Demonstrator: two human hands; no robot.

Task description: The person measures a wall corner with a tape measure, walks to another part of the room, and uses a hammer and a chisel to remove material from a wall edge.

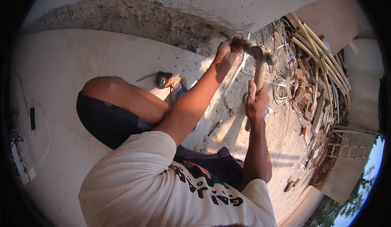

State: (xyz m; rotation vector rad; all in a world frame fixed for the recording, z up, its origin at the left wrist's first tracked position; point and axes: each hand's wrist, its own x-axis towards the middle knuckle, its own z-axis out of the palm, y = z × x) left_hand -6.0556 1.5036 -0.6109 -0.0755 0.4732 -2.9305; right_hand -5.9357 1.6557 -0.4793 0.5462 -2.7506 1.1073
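My left hand (229, 52) is closed around a dark chisel (240, 43), mostly hidden by the fingers, beside the rough broken strip (163, 21) of the wall. In my right hand (257, 101) is a hammer (260, 74), gripped low on its wooden handle. The hammer's metal head is up close to the chisel's outer end; whether they touch I cannot tell. An orange and black tape measure (164, 79) lies near my bent knee. Between my arms, a thin dark tool (215, 127) rests on the dusty ground.
Coiled pale rope (281, 90) lies right of the hammer. Beyond it are broken bricks (300, 78) and a heap of bamboo poles (321, 56). A ladder (348, 151) shows at the far right. A dark flat object (32, 118) with a pale cable lies far left.
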